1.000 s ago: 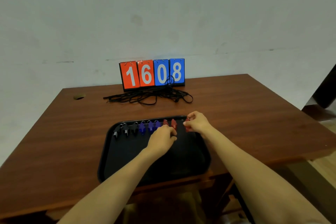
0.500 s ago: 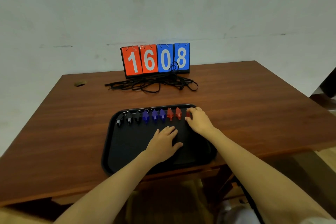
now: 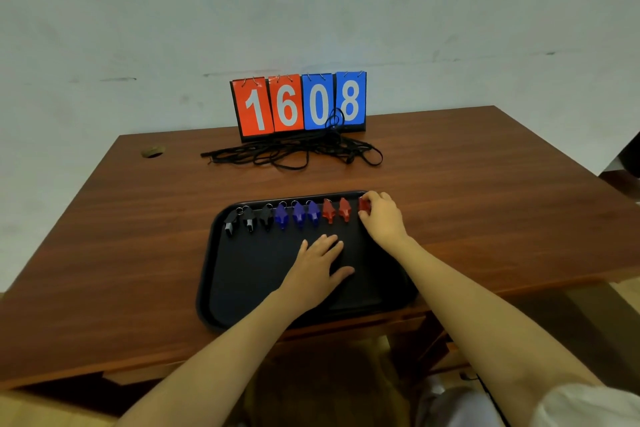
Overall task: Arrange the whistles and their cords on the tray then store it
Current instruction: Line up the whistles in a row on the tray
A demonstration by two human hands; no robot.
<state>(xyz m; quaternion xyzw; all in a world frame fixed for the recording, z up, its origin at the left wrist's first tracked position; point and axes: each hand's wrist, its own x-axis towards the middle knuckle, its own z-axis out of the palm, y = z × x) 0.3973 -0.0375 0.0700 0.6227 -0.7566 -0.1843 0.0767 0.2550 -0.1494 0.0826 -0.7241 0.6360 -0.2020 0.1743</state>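
The only readable signs are four large white digits on a flip scoreboard (image 3: 298, 104). It stands on the wooden table (image 3: 485, 184) at the far edge, at twelve o'clock from the black tray (image 3: 207, 270). Read from the board's nine o'clock side to its three o'clock side, they are 1, 6, 0, 8. The digit 1 (image 3: 255, 109) and the digit 6 (image 3: 287, 106) each sit on a red-orange card. The digit 0 (image 3: 318, 104) and the digit 8 (image 3: 350, 100) each sit on a blue card. A loop of the black cords (image 3: 294, 152) rises at the board's five o'clock corner and crosses the lower edges of the 0 and 8 cards; both digits stay legible.
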